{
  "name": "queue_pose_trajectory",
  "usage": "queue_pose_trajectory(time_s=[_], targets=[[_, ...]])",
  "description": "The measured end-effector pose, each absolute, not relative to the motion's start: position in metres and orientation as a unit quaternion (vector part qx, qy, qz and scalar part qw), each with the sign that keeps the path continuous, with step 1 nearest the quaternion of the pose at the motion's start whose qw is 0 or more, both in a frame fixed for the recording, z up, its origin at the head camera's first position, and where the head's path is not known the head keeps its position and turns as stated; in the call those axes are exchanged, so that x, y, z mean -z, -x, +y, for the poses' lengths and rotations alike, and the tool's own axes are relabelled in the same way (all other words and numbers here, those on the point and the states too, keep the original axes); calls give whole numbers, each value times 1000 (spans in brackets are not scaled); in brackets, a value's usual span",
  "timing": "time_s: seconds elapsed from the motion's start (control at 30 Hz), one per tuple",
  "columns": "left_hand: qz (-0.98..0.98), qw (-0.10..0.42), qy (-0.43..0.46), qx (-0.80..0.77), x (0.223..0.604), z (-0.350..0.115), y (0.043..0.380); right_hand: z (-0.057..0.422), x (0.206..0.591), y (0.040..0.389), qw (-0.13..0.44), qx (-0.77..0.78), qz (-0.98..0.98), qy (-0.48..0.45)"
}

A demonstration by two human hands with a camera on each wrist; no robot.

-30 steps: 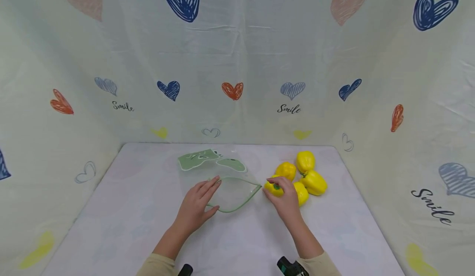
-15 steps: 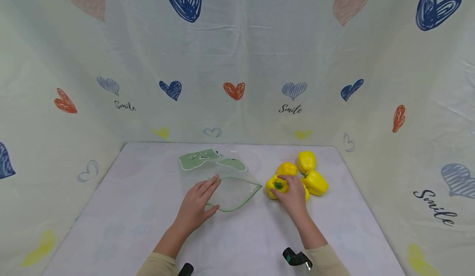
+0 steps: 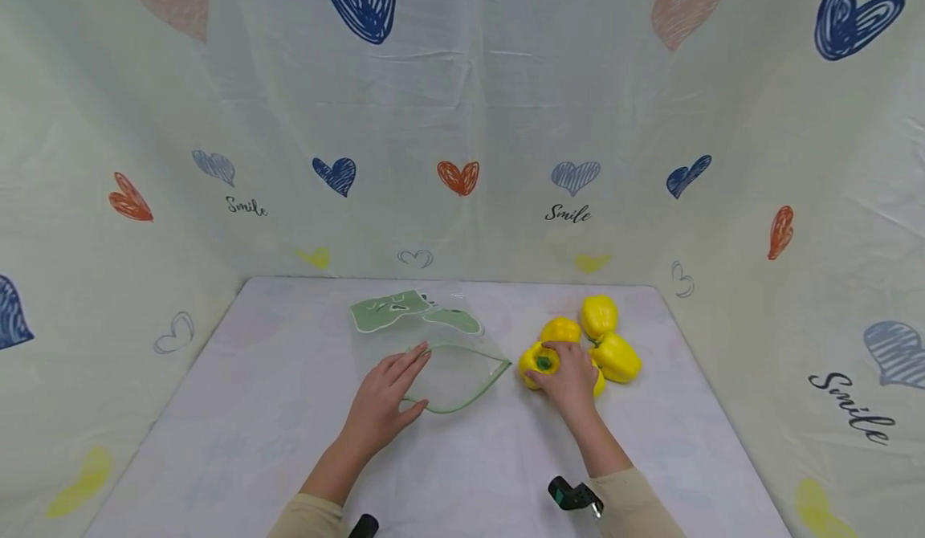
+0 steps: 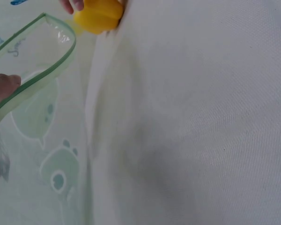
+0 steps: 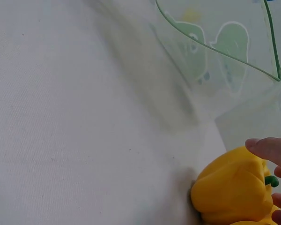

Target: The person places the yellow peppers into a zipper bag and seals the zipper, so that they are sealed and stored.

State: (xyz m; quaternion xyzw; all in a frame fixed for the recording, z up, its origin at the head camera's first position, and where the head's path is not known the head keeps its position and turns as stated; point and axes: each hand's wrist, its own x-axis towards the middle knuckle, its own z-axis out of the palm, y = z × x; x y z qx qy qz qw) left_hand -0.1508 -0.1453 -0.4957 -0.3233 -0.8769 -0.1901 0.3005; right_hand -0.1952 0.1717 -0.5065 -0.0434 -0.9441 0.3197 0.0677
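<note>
A clear plastic zip bag with a green-edged mouth (image 3: 462,409) and green printed shapes lies in the middle of the table, its mouth spread apart. My left hand (image 3: 383,397) is at the bag's left side, fingers straight along the far edge and thumb at the near edge. The left wrist view shows that thumb (image 4: 11,84) over the green rim. To the right, my right hand (image 3: 574,377) has its thumb and fingers around a yellow bell pepper (image 3: 531,357), green stem toward the palm. In the right wrist view, the thumb touches the pepper's (image 5: 229,187) upper side.
Several more yellow bell peppers (image 3: 616,357) sit clustered behind and beside the right hand. The white table (image 3: 289,409) meets a pale curtain (image 3: 462,80) printed with hearts at its back and sides. Black camera mounts (image 3: 571,496) show at the wrists.
My right hand has moved rightward from the bag's corner onto the nearest bell pepper, and its thumb and fingers have come around it. My left hand and the bag stay in place.
</note>
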Motion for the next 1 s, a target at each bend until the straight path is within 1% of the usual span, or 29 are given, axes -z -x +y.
queue_pose_trajectory(time_s=[0.33, 0.7, 1.0], targets=[[-875, 306, 322, 191, 498, -148, 150, 168, 510, 198, 76, -300, -949, 61], [-872, 312, 322, 195, 496, -149, 150, 166, 511, 198, 86, -307, -946, 53], [-878, 296, 318, 199, 497, -150, 149, 167, 508, 190, 86, -341, -935, 49]])
